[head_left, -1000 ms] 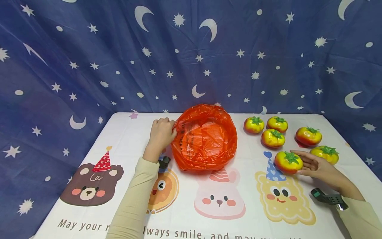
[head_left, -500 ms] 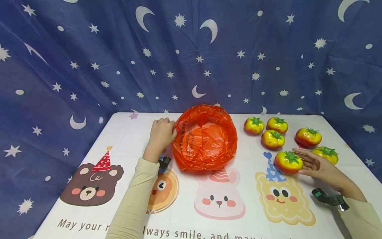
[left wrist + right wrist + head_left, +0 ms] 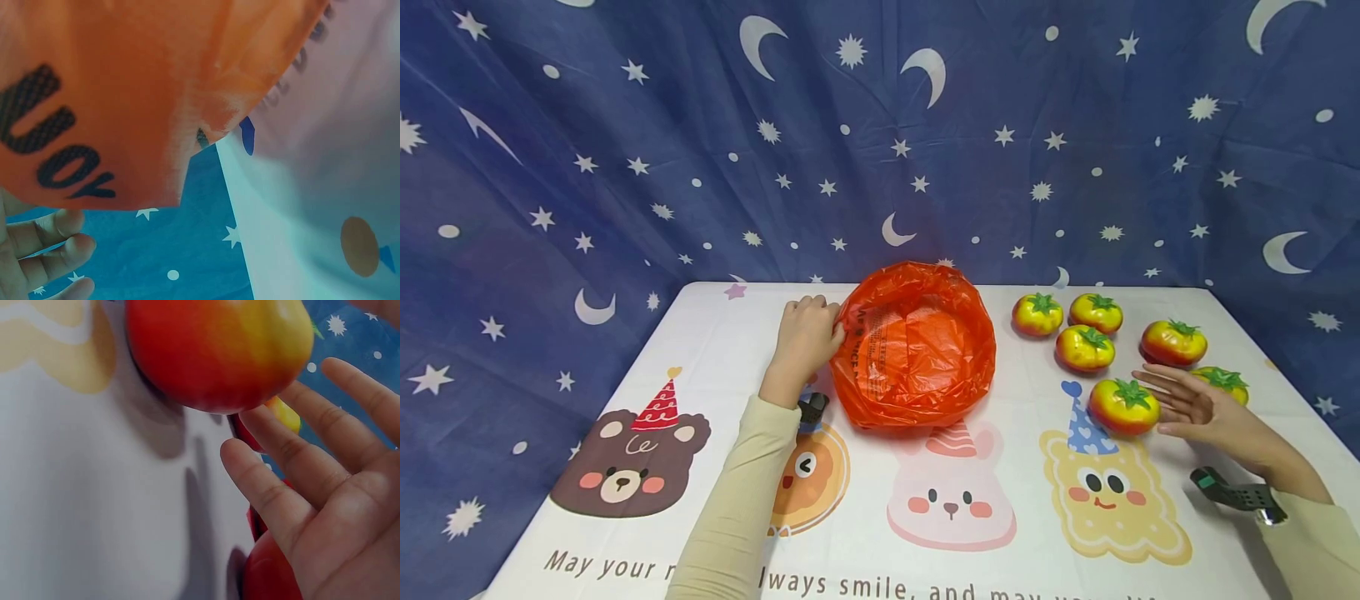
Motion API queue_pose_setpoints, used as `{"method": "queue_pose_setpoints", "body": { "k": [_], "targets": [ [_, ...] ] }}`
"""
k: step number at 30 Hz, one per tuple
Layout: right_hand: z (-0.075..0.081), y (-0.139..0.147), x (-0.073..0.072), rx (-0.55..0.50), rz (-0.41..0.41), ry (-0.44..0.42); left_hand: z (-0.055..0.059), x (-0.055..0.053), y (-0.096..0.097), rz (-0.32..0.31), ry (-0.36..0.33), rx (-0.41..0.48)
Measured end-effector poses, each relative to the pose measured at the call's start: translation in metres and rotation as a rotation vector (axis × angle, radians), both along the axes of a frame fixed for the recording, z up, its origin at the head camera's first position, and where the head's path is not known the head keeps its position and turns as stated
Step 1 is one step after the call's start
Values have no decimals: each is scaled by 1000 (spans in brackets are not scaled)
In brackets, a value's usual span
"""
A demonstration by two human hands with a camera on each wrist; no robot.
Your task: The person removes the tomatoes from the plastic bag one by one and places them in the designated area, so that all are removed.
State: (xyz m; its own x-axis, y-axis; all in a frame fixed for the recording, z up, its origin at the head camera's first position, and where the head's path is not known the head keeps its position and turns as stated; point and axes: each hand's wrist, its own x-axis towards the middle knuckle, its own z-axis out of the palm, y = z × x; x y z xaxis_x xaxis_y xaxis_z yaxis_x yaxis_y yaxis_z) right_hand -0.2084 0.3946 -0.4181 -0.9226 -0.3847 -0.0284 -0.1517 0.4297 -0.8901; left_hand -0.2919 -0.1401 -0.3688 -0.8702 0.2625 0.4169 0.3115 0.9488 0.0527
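Note:
A red plastic bag (image 3: pixel 917 350) with dark print stands with its mouth spread wide in the middle of the table. At its left rim my left hand (image 3: pixel 805 337) holds the plastic; the left wrist view shows several curled fingertips (image 3: pixel 78 247) beside the printed orange-red film (image 3: pixel 125 125). To the right, a glossy red-and-yellow toy tomato (image 3: pixel 1123 408) with green leaves rests on the table. Beside it my right hand (image 3: pixel 1213 417) has its fingers spread and nothing in its grasp. In the right wrist view the palm faces the tomato (image 3: pixel 219 350).
Several more toy tomatoes lie at the back right, among them one (image 3: pixel 1037 315) nearest the bag and one (image 3: pixel 1174 342) behind my right hand. Another (image 3: pixel 1225 383) is partly hidden by that hand. A starry blue curtain (image 3: pixel 820 108) hangs behind the white printed tablecloth (image 3: pixel 850 550).
My right hand has drawn back slightly to the right, its fingers coming away from the front toy tomato, which stays in place. The left hand and the bag have not moved.

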Motion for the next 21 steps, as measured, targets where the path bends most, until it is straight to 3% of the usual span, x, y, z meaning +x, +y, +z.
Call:
{"method": "queue_pose_setpoints", "body": {
  "k": [15, 21],
  "targets": [
    [16, 3, -7, -137, 123, 67, -1, 0, 2, -10, 25, -9],
    [28, 0, -13, -77, 48, 141, -1, 0, 1, -10, 24, -7]
  ]
}}
